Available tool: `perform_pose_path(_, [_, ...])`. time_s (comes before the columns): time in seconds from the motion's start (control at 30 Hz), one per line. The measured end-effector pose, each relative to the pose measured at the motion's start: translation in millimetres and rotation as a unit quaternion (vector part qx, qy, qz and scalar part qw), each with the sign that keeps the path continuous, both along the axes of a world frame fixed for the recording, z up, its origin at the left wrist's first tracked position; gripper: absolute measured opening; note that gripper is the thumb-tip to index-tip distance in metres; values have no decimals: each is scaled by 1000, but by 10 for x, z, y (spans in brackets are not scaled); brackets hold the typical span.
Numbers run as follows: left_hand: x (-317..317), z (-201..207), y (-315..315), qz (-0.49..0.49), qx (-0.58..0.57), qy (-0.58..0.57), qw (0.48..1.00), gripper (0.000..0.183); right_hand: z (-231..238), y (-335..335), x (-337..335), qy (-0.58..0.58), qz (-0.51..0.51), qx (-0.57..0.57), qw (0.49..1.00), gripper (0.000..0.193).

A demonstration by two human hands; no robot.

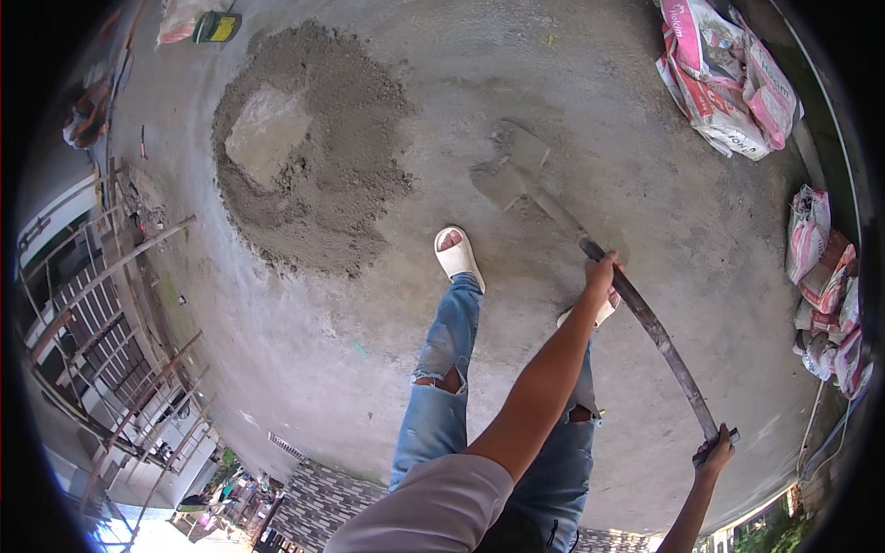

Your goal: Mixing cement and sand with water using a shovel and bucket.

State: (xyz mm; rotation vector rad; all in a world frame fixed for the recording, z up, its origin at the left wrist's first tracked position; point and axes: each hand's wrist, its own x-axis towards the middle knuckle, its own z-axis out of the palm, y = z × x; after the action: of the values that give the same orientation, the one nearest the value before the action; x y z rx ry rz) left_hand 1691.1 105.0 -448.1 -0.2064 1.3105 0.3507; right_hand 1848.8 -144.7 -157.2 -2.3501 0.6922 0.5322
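outdoor concrete slab [645, 184], grey and dusty, looks like a rooftop or upper floor bc the lower left edge drops off to scaffolding poles [120, 323] and buildings way down below. the person stands mid-slab in ripped blue jeans [442, 369] and white slides [458, 253], left foot forward.

both hands are on a long-handled shovel [645, 323]. the left hand [601, 274] is wrapped round the shaft abt midway, fingers closed tight on it. the right hand [714, 453] is clamped on the very end of the handle near the lower right of the view, fingers curled round it too. the shaft runs diagonally from lower right up to the blade [512, 170], which lies flat on the concrete just ahead of the feet w/ a bit of grey mix smeared around it.

further up and to the left there's a big mound of sand/cement mix [313, 166] w/ a paler grey patch in a hollow near its top. the shovel blade is near the pile's right side but not touching it.

other stuff: pink and white sacks [728, 83] piled at the upper right, more sacks [825, 286] along the right edge, a small yellow and green bucket [217, 26] at the top left by another bag. strong sun, hard shadows on the floor.
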Motion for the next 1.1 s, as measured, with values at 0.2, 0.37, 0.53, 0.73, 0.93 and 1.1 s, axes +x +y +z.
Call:
perform_pose_path(0.2, [-2199,-284,1924,68,84,68,992,10,-362,2025,-1665,68,186,55,979,31])
perform_pose_path(0.37, [-2397,595,1923,190,43,28,980,7,252,1968,-2067,-36,191,47,980,28])
perform_pose_path(0.53, [-3188,1415,2261,397,17,-206,894,15,973,2108,-2263,-161,688,182,684,17])
perform_pose_path(0.73, [-3778,1637,2622,469,107,-265,836,16,1547,3092,-2321,-110,927,159,321,35])
perform_pose_path(0.93, [-3673,1704,2344,555,223,-339,726,17,1837,3324,-2017,78,771,146,615,53])
perform_pose_path(1.1, [-3493,1785,2130,538,225,-332,741,17,1409,3435,-1927,173,256,88,947,55])
